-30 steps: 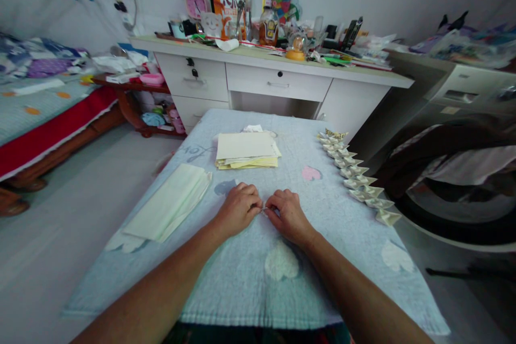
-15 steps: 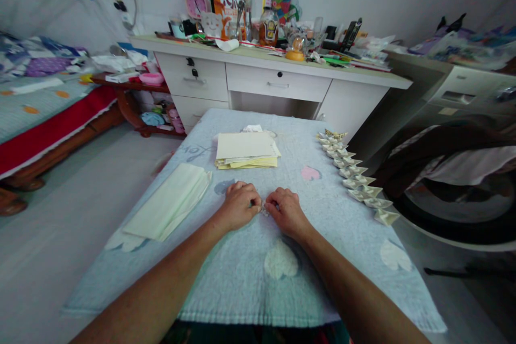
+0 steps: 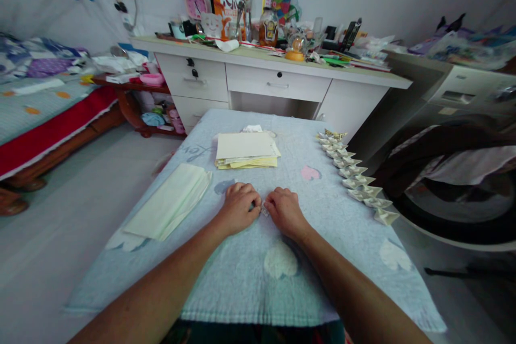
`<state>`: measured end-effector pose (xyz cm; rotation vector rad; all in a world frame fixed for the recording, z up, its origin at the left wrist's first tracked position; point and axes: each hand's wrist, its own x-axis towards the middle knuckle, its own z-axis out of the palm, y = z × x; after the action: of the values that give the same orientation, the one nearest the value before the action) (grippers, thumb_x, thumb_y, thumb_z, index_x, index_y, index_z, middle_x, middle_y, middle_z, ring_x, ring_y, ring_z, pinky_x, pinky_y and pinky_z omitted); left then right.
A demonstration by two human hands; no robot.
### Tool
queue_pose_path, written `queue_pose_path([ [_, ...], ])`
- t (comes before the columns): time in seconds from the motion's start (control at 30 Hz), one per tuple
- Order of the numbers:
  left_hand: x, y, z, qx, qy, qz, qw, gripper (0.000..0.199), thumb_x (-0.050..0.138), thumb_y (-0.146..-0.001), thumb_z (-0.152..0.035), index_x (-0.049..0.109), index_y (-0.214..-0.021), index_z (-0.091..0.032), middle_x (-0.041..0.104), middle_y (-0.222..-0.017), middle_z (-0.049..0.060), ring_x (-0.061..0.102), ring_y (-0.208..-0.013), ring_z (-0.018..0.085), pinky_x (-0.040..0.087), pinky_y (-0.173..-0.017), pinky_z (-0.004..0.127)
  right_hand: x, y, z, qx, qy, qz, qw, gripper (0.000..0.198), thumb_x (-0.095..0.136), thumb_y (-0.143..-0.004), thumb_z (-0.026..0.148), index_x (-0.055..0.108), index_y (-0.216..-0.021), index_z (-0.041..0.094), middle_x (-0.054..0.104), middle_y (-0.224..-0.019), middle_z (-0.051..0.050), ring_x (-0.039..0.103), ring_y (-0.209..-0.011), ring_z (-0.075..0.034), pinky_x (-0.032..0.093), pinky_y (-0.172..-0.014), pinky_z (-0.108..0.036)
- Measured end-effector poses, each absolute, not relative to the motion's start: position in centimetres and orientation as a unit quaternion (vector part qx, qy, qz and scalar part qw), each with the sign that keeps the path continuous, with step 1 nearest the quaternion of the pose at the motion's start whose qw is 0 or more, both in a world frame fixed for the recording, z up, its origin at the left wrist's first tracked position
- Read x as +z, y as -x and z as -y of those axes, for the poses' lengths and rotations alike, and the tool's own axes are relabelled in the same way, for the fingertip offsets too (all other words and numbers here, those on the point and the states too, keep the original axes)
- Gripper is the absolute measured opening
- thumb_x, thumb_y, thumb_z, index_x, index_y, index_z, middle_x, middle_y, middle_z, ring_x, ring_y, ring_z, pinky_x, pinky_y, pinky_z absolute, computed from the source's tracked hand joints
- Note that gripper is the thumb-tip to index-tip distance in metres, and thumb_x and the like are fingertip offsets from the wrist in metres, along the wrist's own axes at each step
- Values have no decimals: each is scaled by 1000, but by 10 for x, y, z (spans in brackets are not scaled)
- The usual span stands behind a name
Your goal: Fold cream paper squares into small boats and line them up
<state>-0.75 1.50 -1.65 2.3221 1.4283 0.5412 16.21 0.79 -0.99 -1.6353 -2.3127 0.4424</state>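
At the middle of the cloth-covered table (image 3: 242, 279), my left hand (image 3: 243, 205) and my right hand (image 3: 284, 209) rest close together, fingers curled inward. Between their fingertips shows a small pale, speckled scrap (image 3: 265, 212), mostly hidden and too small to name. Beyond my hands lies a stack of cream and yellow paper sheets (image 3: 246, 146). Left of my left hand, folded pale-green paper sheets (image 3: 169, 201) lie at a slant. Along the right side runs an overlapping row of small folded paper boats (image 3: 355, 176).
A white desk (image 3: 278, 83) crowded with jars, bags and small items stands behind the table. To the right is a washing machine (image 3: 455, 88) with dark clothes at its opening. A bed (image 3: 48, 102) and a low wooden stand (image 3: 133, 83) are on the left.
My right fingers have curled in slightly over the small scrap. Both hands otherwise keep their place, and the papers and boats have not moved.
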Motion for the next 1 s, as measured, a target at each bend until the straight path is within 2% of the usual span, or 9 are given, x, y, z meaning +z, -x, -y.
queue_pose_path([
  [0.13, -16, 8, -13, 196, -822, -504, 176, 6, 58, -77, -20, 63, -75, -22, 58, -87, 1, 47, -96, 22, 32, -91, 40, -13, -167, -5, 179, 541, 804, 172, 8, 60, -85, 26, 61, -86, 18, 57, -88, -3, 48, -87, -18, 27, -77, -30],
  [0.23, -16, 9, -14, 201, -823, -498, 184, 6, 59, -76, -20, 64, -75, -22, 59, -86, 1, 48, -95, 21, 32, -91, 39, -15, -171, -4, 189, 524, 805, 206, 15, 65, -80, 26, 59, -92, 19, 55, -92, -2, 47, -91, -18, 27, -79, -30],
  [0.33, -16, 10, -15, 207, -824, -493, 189, 5, 60, -77, -22, 65, -75, -22, 60, -86, 1, 48, -96, 21, 31, -92, 39, -16, -172, -3, 194, 514, 807, 217, 11, 64, -81, 23, 62, -92, 22, 53, -92, -2, 47, -93, -18, 27, -80, -30],
  [0.67, -17, 10, -15, 217, -819, -496, 191, 6, 61, -77, -23, 65, -74, -22, 61, -83, 1, 50, -94, 21, 32, -92, 39, -12, -167, -3, 186, 523, 808, 199, 7, 62, -86, 24, 68, -89, 22, 57, -92, -3, 46, -92, -19, 27, -80, -32],
  [1.0, -17, 7, -14, 220, -809, -514, 179, 8, 62, -77, -26, 65, -71, -22, 60, -83, 1, 50, -92, 21, 32, -93, 41, -10, -163, -6, 173, 538, 810, 157, 9, 58, -87, 22, 66, -86, 21, 58, -92, -3, 45, -91, -18, 25, -76, -31],
])
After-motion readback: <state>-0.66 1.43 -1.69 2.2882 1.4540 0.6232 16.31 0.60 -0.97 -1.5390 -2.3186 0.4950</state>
